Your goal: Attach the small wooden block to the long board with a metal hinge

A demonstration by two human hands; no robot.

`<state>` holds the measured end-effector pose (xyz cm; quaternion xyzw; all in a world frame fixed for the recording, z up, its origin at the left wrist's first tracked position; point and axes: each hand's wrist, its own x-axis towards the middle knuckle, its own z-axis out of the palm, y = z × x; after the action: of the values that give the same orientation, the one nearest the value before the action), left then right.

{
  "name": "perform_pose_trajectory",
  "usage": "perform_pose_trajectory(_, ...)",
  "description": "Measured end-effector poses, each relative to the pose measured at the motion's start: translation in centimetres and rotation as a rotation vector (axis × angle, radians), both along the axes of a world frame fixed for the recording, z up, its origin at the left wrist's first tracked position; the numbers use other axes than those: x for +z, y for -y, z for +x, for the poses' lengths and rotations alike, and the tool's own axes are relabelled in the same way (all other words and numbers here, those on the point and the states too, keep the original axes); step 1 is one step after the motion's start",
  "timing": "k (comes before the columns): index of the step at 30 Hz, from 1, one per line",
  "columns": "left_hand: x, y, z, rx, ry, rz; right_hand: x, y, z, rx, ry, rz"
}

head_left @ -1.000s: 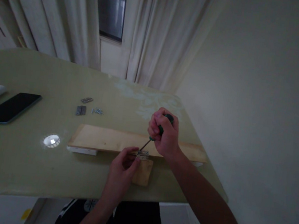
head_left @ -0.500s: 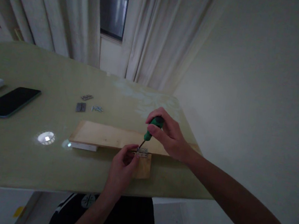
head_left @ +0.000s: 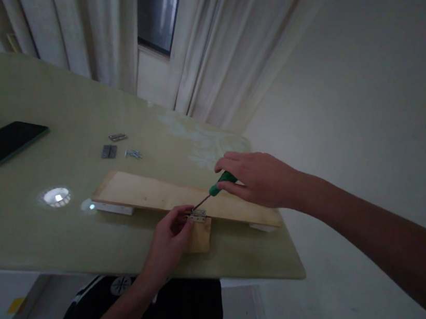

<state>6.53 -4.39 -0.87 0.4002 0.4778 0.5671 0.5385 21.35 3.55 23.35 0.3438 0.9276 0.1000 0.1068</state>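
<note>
My right hand (head_left: 259,179) is closed around the green handle of a screwdriver (head_left: 220,182), whose shaft slants down to the left. Its tip meets the left end of a small metal hinge (head_left: 198,215). The hinge lies across the joint between a long wooden board (head_left: 153,193) and a short wooden block (head_left: 199,239) on the near side. My left hand (head_left: 169,240) pinches at the hinge's left end, thumb and forefinger beside the screwdriver tip. Any screw between those fingertips is too small to make out.
Behind the board lie a grey hinge (head_left: 109,151), another metal hinge (head_left: 117,137) and a few screws (head_left: 133,154). A black phone (head_left: 5,142) rests on the green table (head_left: 60,244) at left. White supports (head_left: 114,209) sit under the board. A wall is at right.
My right hand and forearm have swung up and right, so the screwdriver leans lower toward the right. My left hand stays at the hinge. The whole view has shifted slightly.
</note>
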Motion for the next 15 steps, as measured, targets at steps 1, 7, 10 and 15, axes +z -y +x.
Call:
perform_pose_trajectory(1,0.0,0.0,0.0,-0.003,-0.005,-0.002,0.2,0.0,-0.1,-0.054,0.050,0.023)
perform_pose_trajectory(7,-0.3,-0.1,0.1,0.002,-0.018,0.013,1.2,0.3,-0.9,0.081,0.069,-0.157)
perform_pose_trajectory(10,-0.2,-0.1,0.1,-0.001,-0.023,0.032,1.1,0.3,-2.1,0.032,0.123,-0.011)
perform_pose_trajectory(15,0.0,0.0,0.0,-0.004,-0.020,0.043,1.3,0.0,-3.2,0.071,0.113,-0.090)
